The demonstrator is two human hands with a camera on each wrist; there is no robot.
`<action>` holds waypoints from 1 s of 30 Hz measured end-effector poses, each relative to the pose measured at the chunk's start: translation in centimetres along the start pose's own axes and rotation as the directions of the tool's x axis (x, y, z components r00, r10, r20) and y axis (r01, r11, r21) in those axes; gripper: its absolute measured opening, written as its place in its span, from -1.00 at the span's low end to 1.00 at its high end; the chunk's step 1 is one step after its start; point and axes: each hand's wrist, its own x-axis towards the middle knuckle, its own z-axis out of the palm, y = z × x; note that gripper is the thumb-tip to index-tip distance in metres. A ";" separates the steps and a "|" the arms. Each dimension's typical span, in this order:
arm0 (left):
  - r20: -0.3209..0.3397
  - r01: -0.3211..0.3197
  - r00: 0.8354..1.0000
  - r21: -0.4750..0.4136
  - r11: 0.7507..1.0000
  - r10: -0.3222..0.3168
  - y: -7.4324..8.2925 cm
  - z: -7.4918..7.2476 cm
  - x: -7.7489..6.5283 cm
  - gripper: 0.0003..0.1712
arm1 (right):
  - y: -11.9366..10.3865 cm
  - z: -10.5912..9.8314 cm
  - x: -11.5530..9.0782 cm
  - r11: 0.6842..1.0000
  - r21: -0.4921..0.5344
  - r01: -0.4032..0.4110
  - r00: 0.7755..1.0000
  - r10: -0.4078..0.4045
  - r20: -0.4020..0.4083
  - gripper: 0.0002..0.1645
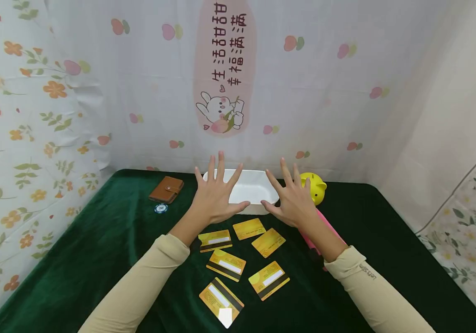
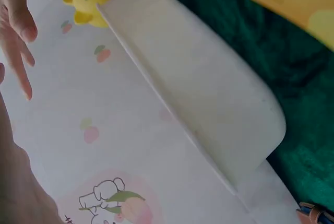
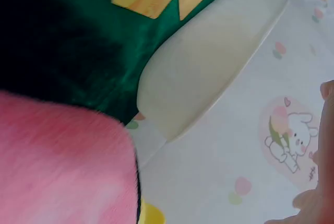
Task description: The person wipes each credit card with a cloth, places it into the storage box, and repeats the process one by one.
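Both hands are raised with fingers spread apart, the left hand (image 1: 214,198) and the right hand (image 1: 294,201) side by side, each holding nothing. In the head view they overlap the left and right sides of a white plastic basin (image 1: 253,209) at the table's far edge. Several gold bank cards lie below the hands, among them one card (image 1: 249,229) and another card (image 1: 268,243) near the basin, and a striped card (image 1: 221,301) nearest me. The left wrist view has the basin wall (image 2: 198,72) beyond the hand; the right wrist view shows it (image 3: 209,57) too.
A brown wallet (image 1: 167,188) and a poker chip (image 1: 161,208) lie left of the basin. To its right is a yellow piggy bank (image 1: 316,188). A pink fuzzy thing (image 3: 68,166) is partly hidden under the right forearm. Dark green cloth (image 1: 96,259) covers the table; a printed curtain (image 1: 146,92) hangs behind.
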 end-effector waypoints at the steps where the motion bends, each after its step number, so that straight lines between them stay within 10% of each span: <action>1: 0.009 -0.002 1.000 -0.008 1.000 0.002 -0.1 0.0 -0.4 0.15 | 0.0 -0.1 -0.3 1.000 -0.005 0.003 1.000 -0.003 0.005 0.01; 14: 0.130 -0.034 0.989 -0.303 0.952 0.076 -1.2 -0.2 -5.7 -0.04 | 1.3 -3.1 -5.7 0.937 0.302 -0.177 0.963 0.102 0.250 -0.28; 20: 0.274 0.055 0.956 -0.526 0.849 0.107 -3.0 0.3 -8.1 -0.18 | 3.9 -3.8 -7.9 0.837 0.494 -0.234 0.951 0.092 0.295 -0.48; 25: 0.348 0.149 0.930 -0.653 0.743 0.120 -4.6 0.6 -9.3 -0.27 | 6.4 -4.1 -9.2 0.815 0.520 -0.256 0.940 0.085 0.330 -0.53; 30: 0.433 0.230 0.893 -0.671 0.705 0.121 -5.5 1.2 -10.0 -0.31 | 8.3 -3.7 -10.8 0.795 0.506 -0.335 0.895 0.101 0.434 -0.45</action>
